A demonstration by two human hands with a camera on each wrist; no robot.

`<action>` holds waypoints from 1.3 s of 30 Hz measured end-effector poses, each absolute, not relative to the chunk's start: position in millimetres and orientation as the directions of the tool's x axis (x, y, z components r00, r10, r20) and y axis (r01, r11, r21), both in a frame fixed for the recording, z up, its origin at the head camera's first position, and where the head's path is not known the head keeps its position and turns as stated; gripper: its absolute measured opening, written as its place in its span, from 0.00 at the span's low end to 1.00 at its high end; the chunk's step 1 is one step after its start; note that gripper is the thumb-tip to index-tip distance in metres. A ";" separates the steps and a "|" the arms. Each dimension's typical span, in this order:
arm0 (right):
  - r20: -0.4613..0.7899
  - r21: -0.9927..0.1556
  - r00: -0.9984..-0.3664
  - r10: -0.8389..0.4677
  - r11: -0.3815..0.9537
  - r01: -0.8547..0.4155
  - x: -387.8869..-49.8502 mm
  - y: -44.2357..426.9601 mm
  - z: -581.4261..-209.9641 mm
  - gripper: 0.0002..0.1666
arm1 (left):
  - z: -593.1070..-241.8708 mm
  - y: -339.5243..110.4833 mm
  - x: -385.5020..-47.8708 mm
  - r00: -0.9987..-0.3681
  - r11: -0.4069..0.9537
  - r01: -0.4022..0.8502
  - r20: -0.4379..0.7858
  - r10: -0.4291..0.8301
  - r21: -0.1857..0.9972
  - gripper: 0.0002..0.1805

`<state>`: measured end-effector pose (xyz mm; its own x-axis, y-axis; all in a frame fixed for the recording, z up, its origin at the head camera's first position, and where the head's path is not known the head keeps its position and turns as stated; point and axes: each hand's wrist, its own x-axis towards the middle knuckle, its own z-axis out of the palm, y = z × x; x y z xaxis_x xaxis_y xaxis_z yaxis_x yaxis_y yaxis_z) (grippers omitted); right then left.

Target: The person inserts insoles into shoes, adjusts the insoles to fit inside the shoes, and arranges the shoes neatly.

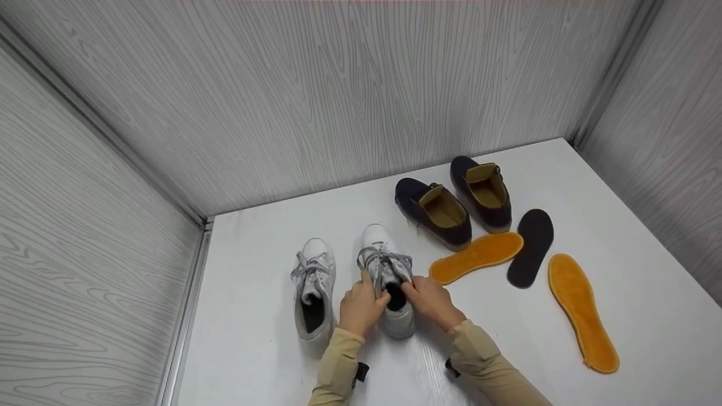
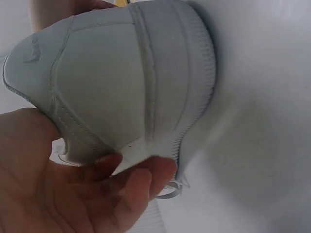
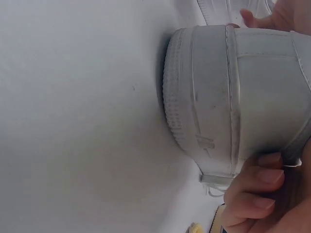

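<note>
A white lace-up sneaker (image 1: pixel 399 324) stands upright on the table, toe pointing away, its grey laces tied in a bow. My left hand (image 1: pixel 362 307) grips the left edge of its opening, thumb at the collar. On the opposite edge, my right hand (image 1: pixel 433 299) holds the collar between thumb and curled fingers. The opening between the hands looks dark inside. Both wrist views show the heel and side of this sneaker (image 2: pixel 102 82) close up, sole on the table. Its mate, another white sneaker (image 1: pixel 316 249), stands just to the left, touched by neither hand.
Two dark shoes (image 1: pixel 414 192) with tan linings stand at the back right. Before them lie an orange insole (image 1: pixel 479 256) and a dark insole (image 1: pixel 533 248), touching. Another orange insole (image 1: pixel 581 310) lies farther right. Wood-grain panels (image 1: pixel 338 84) enclose the white table (image 1: pixel 242 316).
</note>
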<state>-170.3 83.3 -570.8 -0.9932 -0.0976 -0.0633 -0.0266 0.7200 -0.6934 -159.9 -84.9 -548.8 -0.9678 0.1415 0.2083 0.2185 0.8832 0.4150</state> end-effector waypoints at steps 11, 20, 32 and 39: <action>-0.039 -0.625 -0.993 -0.112 0.778 -0.063 -170.7 85.9 -562.6 0.16 | -548.8 -54.2 -178.4 -0.897 0.961 0.241 0.410 0.166 0.139 0.34; 0.045 -0.619 -0.995 -0.088 0.779 -0.097 -171.7 87.2 -568.1 0.16 | -555.9 -58.6 -179.8 -0.857 0.930 0.317 0.476 0.197 0.186 0.30; 0.366 -0.572 -0.898 -0.246 0.701 -0.425 -185.8 85.5 -564.6 0.38 | -547.5 -68.9 -182.9 -0.829 0.938 0.341 0.492 0.267 0.065 0.17; 0.393 -0.521 -0.873 -0.290 0.712 -0.471 -194.4 86.7 -561.9 0.31 | -543.0 -72.5 -188.3 -0.820 0.913 0.401 0.475 0.319 0.079 0.13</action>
